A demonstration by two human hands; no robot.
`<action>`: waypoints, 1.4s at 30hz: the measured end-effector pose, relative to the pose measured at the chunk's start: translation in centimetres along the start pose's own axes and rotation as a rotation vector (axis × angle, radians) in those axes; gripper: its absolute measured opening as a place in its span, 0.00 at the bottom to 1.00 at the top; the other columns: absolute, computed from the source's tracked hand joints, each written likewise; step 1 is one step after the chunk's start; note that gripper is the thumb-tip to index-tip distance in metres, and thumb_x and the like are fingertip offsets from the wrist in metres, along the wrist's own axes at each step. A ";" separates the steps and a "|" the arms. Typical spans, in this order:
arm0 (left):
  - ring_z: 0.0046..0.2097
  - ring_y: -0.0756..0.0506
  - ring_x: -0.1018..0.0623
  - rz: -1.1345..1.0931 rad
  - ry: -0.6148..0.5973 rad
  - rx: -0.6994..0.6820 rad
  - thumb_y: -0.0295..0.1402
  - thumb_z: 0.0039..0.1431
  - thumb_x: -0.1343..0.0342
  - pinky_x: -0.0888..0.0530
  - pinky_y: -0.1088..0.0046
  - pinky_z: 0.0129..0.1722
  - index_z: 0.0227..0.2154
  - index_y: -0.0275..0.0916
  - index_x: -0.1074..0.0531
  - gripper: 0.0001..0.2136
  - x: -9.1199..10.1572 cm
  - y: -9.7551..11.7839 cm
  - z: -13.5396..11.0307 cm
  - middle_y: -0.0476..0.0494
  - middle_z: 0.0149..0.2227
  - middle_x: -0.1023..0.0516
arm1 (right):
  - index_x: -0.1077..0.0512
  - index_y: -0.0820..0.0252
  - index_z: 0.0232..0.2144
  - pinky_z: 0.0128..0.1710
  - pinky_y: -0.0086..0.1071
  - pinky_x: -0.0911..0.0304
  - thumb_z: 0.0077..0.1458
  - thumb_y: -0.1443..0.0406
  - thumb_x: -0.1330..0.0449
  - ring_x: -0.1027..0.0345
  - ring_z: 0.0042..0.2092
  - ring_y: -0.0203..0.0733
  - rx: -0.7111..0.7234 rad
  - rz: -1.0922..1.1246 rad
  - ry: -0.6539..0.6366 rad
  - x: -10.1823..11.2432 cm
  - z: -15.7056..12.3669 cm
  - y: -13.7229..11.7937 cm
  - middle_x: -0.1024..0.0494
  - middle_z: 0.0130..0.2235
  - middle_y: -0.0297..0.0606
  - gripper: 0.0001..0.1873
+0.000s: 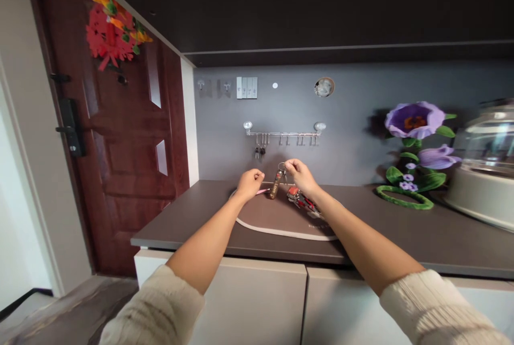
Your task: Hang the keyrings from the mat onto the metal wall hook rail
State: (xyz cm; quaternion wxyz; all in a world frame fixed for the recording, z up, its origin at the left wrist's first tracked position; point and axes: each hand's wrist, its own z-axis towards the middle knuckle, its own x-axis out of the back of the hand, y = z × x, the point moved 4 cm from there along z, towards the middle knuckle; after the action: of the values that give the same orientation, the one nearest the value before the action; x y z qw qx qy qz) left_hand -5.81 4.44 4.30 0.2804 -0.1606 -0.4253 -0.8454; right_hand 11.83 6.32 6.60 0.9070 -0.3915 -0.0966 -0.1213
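Note:
My right hand (pixel 302 175) pinches the metal ring of a keychain, just above the countertop. From that ring hang a brown patterned fob (pixel 275 184) and what look like small keys. My left hand (pixel 249 183) is closed with thumb and forefinger together, a little left of the fob; what it holds, if anything, is too small to make out. By its fingers shows a thin pink strip (pixel 263 191). Beneath my right hand, a bunch of keys (pixel 307 204) with red and orange parts lies on a brown mat (pixel 265 219) with a pale rim.
A clear hook rail (pixel 285 134) is fixed to the grey wall, with small dark keys (pixel 260 151) on its left hooks. Purple fabric flowers (pixel 415 120) and a clear-domed appliance (pixel 488 168) stand on the right. A dark shelf (pixel 305 18) overhangs the counter (pixel 193 222).

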 end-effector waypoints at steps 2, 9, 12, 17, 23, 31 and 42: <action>0.29 0.51 0.29 0.035 0.011 -0.006 0.34 0.54 0.54 0.36 0.77 0.30 0.29 0.35 0.28 0.11 0.0 0.0 0.0 0.46 0.27 0.25 | 0.37 0.61 0.28 0.34 0.30 0.42 0.48 0.57 0.49 0.40 0.31 0.34 0.004 -0.004 0.009 0.2 1.0 -0.2 0.32 0.29 0.34 0.12; 0.30 0.50 0.29 0.120 0.118 0.053 0.35 0.56 0.56 0.37 0.76 0.30 0.28 0.37 0.28 0.12 0.6 -0.4 0.2 0.45 0.28 0.25 | 0.38 0.61 0.26 0.32 0.29 0.42 0.48 0.62 0.50 0.39 0.30 0.33 -0.009 -0.012 0.046 0.1 5.2 -1.5 0.32 0.28 0.34 0.07; 0.31 0.49 0.28 0.133 0.151 0.084 0.35 0.56 0.56 0.38 0.75 0.31 0.29 0.38 0.29 0.12 0.9 -0.5 0.3 0.44 0.29 0.24 | 0.38 0.61 0.25 0.32 0.28 0.42 0.48 0.65 0.51 0.38 0.28 0.33 -0.025 -0.021 0.067 -0.6 6.8 -1.9 0.32 0.26 0.33 0.05; 0.35 0.46 0.27 0.141 0.191 0.142 0.34 0.56 0.57 0.38 0.73 0.33 0.28 0.38 0.29 0.12 1.6 -0.2 0.0 0.42 0.32 0.24 | 0.37 0.62 0.23 0.31 0.28 0.43 0.49 0.66 0.51 0.39 0.26 0.32 -0.084 -0.128 0.102 -1.8 8.7 -2.6 0.32 0.23 0.33 0.06; 0.36 0.46 0.27 0.147 0.202 0.186 0.35 0.56 0.58 0.37 0.73 0.34 0.30 0.39 0.29 0.13 1.9 0.0 0.0 0.41 0.33 0.24 | 0.36 0.61 0.17 0.31 0.29 0.43 0.49 0.65 0.51 0.41 0.25 0.33 -0.149 -0.315 0.156 -3.2 10.0 -2.6 0.31 0.21 0.34 0.12; 0.34 0.47 0.26 0.171 0.253 0.171 0.35 0.56 0.57 0.37 0.75 0.32 0.29 0.39 0.28 0.12 1.9 -0.1 0.1 0.44 0.31 0.23 | 0.30 0.63 0.18 0.32 0.27 0.42 0.49 0.65 0.49 0.38 0.26 0.34 -0.301 -0.321 0.281 -4.6 10.5 -1.3 0.28 0.22 0.37 0.13; 0.35 0.47 0.26 0.173 0.248 0.166 0.35 0.56 0.56 0.35 0.74 0.33 0.29 0.39 0.27 0.12 1.9 0.0 0.1 0.44 0.32 0.23 | 0.28 0.64 0.19 0.30 0.29 0.41 0.48 0.64 0.48 0.34 0.26 0.37 -0.304 -0.393 0.345 -4.7 10.9 -0.2 0.26 0.24 0.41 0.13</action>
State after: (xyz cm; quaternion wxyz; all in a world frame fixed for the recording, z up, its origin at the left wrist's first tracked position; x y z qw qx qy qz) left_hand -7.31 3.91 5.35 0.4146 -0.0671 -0.4405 -0.7934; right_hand 6.42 14.86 12.81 0.8003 -0.4701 0.0044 -0.3722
